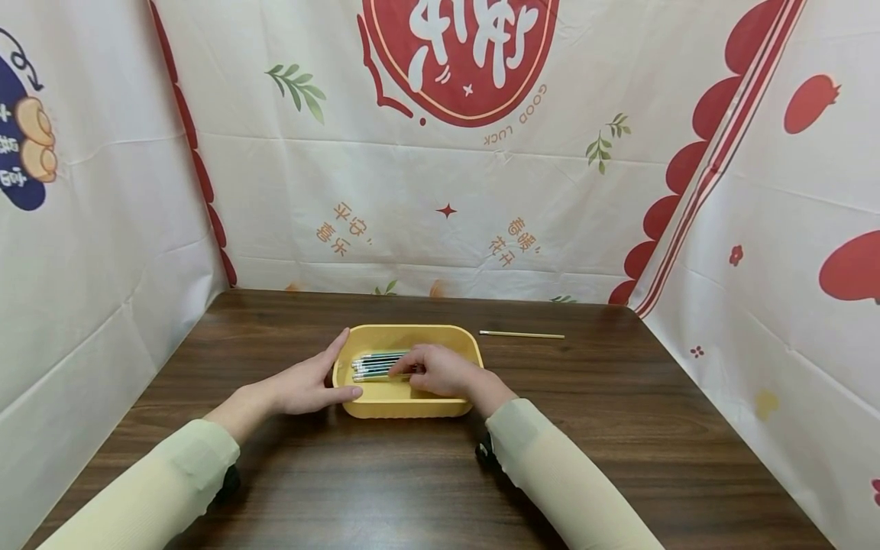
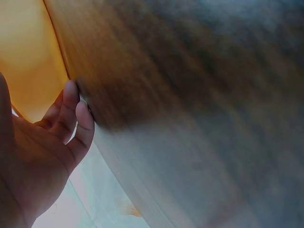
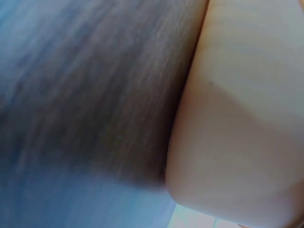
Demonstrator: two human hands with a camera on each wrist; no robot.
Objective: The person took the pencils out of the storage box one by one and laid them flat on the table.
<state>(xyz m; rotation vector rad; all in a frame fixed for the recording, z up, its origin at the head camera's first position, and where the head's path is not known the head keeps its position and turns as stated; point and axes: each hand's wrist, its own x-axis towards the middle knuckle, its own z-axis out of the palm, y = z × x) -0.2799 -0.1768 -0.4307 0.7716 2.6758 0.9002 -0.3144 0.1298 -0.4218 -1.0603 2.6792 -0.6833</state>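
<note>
A yellow plastic basket sits on the dark wooden table, with several green pencils lying side by side in it, their eraser ends to the left. My left hand holds the basket's left end, thumb over the front rim and fingers along the outside. The left wrist view shows that hand's fingertips against the outer wall. Inside the basket, my right hand has its fingers curled down over the pencils and pinches there; its grip hides the far ends. The right wrist view shows mostly the basket's outer wall.
A single yellow pencil lies on the table behind and right of the basket. Printed white cloth hangs at the back and along both sides of the table.
</note>
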